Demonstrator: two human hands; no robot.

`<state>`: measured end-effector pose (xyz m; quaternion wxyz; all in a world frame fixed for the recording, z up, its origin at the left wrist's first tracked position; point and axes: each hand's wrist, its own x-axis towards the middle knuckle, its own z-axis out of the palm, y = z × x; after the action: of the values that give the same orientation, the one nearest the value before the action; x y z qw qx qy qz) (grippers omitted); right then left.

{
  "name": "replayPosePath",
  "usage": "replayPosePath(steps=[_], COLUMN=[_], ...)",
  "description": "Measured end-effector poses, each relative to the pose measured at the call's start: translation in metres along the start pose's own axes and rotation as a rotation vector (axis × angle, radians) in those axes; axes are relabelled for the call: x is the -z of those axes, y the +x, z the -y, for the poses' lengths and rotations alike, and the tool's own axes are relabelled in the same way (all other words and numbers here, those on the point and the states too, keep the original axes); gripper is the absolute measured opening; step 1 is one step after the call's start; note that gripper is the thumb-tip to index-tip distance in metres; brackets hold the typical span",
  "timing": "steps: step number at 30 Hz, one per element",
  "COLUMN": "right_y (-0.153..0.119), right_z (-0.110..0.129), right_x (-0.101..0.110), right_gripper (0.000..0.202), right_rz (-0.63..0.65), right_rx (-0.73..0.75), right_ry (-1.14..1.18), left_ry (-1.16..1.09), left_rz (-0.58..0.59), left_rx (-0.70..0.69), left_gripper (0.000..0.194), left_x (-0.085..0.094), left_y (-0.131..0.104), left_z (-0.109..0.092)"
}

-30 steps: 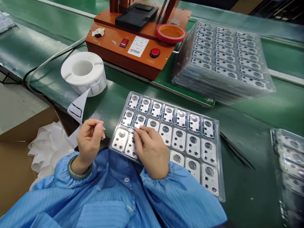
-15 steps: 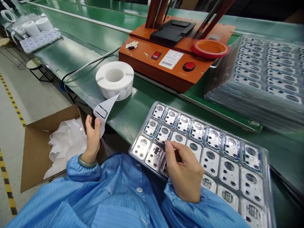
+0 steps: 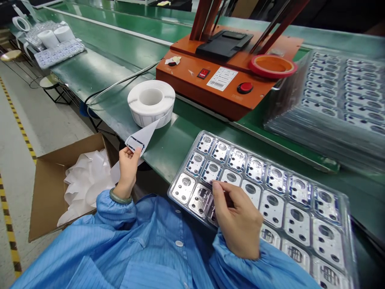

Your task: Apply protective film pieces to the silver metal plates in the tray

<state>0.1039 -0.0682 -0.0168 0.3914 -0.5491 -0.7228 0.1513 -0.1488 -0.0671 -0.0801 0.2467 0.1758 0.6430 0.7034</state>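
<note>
A white liner strip (image 3: pixel 146 134) runs down from the roll of labels (image 3: pixel 151 105), with a dark frame-shaped sticker on it. My left hand (image 3: pixel 128 166) pinches the strip at the sticker, thumb on top. My right hand (image 3: pixel 240 216) is over the clear tray (image 3: pixel 195 145) of silvery metal plates, thumb and index fingertip together at a plate in the middle row. Whether anything is between those fingertips is too small to tell. Blue frames edge the plates of the back row and the two leftmost plates of the middle row.
An orange machine (image 3: pixel 207 86) with a red tape ring (image 3: pixel 273 66) stands behind the tray. Stacked trays (image 3: pixel 325 116) rise at the right. A cardboard box (image 3: pixel 48 192) of crumpled liner (image 3: pixel 88 176) is at the lower left. More rolls (image 3: pixel 48 40) lie far left.
My left hand has closed on the liner strip, which is now folded back at the sticker. My right hand remains at the same part of the tray. The whole view has shifted slightly.
</note>
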Motion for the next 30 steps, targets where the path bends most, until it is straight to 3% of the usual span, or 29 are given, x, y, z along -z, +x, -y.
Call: replayPosePath(steps=[8,15,22,30], right_y=[0.001,0.0,-0.001,-0.001], right_z=[0.003,0.001,0.001,0.001], right_x=[0.001,0.002,0.003,0.005], right_gripper=[0.016,0.014,0.014,0.014], right_rz=[0.004,0.01,0.035,0.091], right_rx=[0.028,0.064,0.097,0.143], right_ry=[0.035,0.042,0.081,0.125], left_ry=[0.14,0.218,0.279,0.311], left_rz=[-0.09,-0.113,-0.08,-0.04], left_rx=[-0.145,-0.28,-0.39,-0.46], left_gripper=[0.029,0.022,0.042,0.042], left_x=[0.006,0.001,-0.005,-0.009], left_y=[-0.007,-0.007,-0.004,-0.009], left_z=[0.001,-0.022,-0.037,-0.041])
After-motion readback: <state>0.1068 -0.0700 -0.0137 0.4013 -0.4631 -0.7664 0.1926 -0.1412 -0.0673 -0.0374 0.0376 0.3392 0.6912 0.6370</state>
